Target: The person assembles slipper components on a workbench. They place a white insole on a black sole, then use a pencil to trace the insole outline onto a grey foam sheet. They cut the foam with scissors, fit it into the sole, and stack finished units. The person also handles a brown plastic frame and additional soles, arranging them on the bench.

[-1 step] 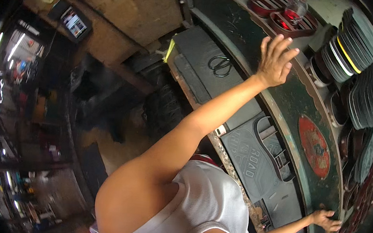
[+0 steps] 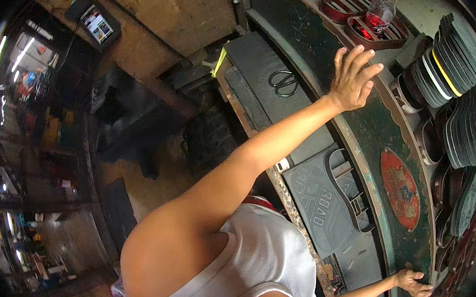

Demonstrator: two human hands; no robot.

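Note:
My left hand [image 2: 352, 82] is open, fingers spread, over the upper part of a dark green metal beam [image 2: 361, 123] and touching or just above it. At the beam's lower right end, my right hand [image 2: 413, 284] rests with fingers apart, the tips toward its far edge. Below the beam, a grey embossed rubber sheet [image 2: 311, 190] lies on a dark work surface. On that sheet stands a sole-shaped cutting die [image 2: 343, 200] with cross bars, partly under the beam's edge. Neither hand holds anything.
Scissors [image 2: 283, 83] lie on the surface near my left forearm. Past the beam are red cutting dies [image 2: 349, 30], a clear container [image 2: 381, 13] and stacked dark soles [image 2: 471, 134]. A red oval plate [image 2: 399, 190] marks the beam. A lit screen [image 2: 97, 25] stands far left.
The view has shifted very slightly. My right hand sits a touch lower on the beam's end; my left hand stays in place.

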